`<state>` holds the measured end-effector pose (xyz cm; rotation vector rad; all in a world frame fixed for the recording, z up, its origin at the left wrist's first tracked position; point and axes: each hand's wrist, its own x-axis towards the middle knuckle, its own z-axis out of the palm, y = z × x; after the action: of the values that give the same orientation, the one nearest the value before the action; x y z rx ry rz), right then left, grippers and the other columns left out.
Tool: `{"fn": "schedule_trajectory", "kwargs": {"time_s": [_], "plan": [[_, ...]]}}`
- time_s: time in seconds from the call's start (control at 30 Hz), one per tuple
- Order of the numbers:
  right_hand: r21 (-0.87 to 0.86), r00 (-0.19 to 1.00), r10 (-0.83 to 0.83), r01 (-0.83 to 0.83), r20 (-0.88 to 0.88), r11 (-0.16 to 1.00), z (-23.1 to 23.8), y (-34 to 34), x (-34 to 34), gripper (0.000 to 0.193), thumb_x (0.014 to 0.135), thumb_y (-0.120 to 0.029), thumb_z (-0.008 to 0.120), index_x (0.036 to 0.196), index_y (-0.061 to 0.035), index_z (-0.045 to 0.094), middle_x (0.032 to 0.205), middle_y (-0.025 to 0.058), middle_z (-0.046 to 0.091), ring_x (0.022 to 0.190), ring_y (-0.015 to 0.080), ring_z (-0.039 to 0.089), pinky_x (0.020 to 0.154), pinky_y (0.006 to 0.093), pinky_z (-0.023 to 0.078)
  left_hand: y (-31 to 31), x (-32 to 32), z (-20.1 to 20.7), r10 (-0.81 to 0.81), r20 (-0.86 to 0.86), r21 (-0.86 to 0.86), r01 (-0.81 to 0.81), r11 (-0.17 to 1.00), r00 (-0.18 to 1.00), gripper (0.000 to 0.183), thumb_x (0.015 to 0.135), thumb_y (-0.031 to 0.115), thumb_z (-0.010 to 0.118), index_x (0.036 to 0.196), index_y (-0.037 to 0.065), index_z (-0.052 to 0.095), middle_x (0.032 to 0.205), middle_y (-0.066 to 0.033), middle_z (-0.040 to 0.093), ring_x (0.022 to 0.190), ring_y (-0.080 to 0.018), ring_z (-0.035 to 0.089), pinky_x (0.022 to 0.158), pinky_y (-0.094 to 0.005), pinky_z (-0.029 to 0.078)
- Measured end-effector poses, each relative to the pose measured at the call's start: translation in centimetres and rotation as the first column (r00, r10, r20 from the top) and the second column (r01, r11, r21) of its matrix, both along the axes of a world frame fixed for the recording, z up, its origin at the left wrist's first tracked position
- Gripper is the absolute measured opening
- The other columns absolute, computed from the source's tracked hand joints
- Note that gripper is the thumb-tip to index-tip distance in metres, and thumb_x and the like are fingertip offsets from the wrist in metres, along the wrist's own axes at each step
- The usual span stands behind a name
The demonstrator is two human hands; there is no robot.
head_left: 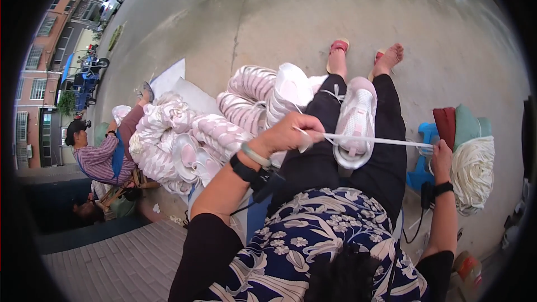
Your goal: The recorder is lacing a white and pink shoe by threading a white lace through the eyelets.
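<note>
A white and pale pink sneaker [358, 103] lies along my lap, between my thighs, its heel opening toward me. A white shoelace [391, 142] runs taut across the sneaker's opening. My left hand [286, 133], left of the sneaker, is closed on the lace, with a loop of it showing at the fingers. Out to the right, my right hand [441, 159] is closed on the lace's other stretch, its fingers partly hidden. The lace's path through the eyelets is too small to make out.
Stacked white and pink sneakers [254, 92] and a large heap of shoe pieces [176, 134] lie to my left. At right, a blue stool [420, 173] stands beside a bundle of white laces [474, 170] and red and green cloth [467, 126]. Another person [103, 154] sits far left.
</note>
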<state>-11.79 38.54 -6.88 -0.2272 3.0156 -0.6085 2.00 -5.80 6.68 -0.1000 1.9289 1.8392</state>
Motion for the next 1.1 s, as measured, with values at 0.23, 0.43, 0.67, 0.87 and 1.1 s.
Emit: {"fn": "schedule_trajectory", "kwargs": {"time_s": [0.23, 0.43, 0.67, 0.87, 1.1], "plan": [[-0.53, 0.917, 0.382, -0.383, -0.117, 0.756, 7.3, -15.0, 3.3, 0.024, 0.076, -0.008, 0.06, 0.099, -0.0025, 0.057, 0.098, 0.0121, 0.059, 0.09, 0.0295, 0.056, 0.08, 0.0357, 0.044, 4.0, -1.2, -1.0, -0.002, -0.054, -0.073, -0.002, 0.997, 0.999, 0.01, 0.084, 0.01, 0.059, 0.087, 0.001, 0.063, 0.073, 0.0023, 0.058, 0.065, -0.0025, 0.049, 0.056, -0.0178, 0.041], [-0.829, 0.711, 0.692, -0.31, 0.123, 0.465, 10.2, -18.7, 6.0, 0.014, 0.083, -0.011, 0.057, 0.093, -0.0005, 0.057, 0.074, 0.0133, 0.058, 0.068, 0.023, 0.057, 0.063, 0.0305, 0.044, 6.5, -2.7, -2.2, -0.014, -0.306, -0.16, -0.037, 0.986, 0.952, 0.01, 0.083, 0.008, 0.059, 0.084, -0.001, 0.062, 0.067, 0.0026, 0.055, 0.063, -0.002, 0.048, 0.054, -0.0181, 0.04], [-0.692, 0.929, 0.361, -0.208, 0.082, 0.691, 6.9, -13.2, 3.3, 0.012, 0.087, -0.011, 0.055, 0.083, -0.0005, 0.058, 0.061, 0.0051, 0.047, 0.056, 0.0095, 0.044, 0.052, 0.0252, 0.038, 4.9, -2.4, -4.8, 0.016, -0.173, -0.189, -0.05, 0.981, 0.985, 0.01, 0.082, 0.011, 0.06, 0.083, 0.001, 0.064, 0.059, 0.0042, 0.051, 0.05, -0.0016, 0.043, 0.043, -0.0181, 0.036], [-0.638, 0.98, 0.2, -0.16, -0.01, 0.753, 4.7, -11.3, 1.6, 0.015, 0.087, -0.014, 0.055, 0.081, 0.0002, 0.058, 0.057, 0.0035, 0.043, 0.055, 0.0084, 0.04, 0.051, 0.0248, 0.036, 5.2, -3.1, -5.0, -0.019, -0.114, -0.243, -0.009, 0.97, 0.993, 0.01, 0.081, 0.01, 0.061, 0.084, 0.001, 0.064, 0.061, 0.0031, 0.053, 0.05, -0.002, 0.044, 0.043, -0.0181, 0.036], [-0.275, 0.993, 0.115, -0.112, -0.004, 0.955, 2.8, -10.0, 0.3, 0.019, 0.082, -0.018, 0.059, 0.076, -0.0001, 0.057, 0.06, 0.0114, 0.053, 0.056, 0.0236, 0.052, 0.054, 0.0348, 0.04, 5.6, -3.8, -5.3, -0.039, -0.206, -0.303, -0.026, 0.953, 0.978, 0.011, 0.078, 0.01, 0.062, 0.082, 0.0, 0.064, 0.061, 0.0008, 0.055, 0.054, -0.0044, 0.048, 0.049, -0.0209, 0.04]]}}
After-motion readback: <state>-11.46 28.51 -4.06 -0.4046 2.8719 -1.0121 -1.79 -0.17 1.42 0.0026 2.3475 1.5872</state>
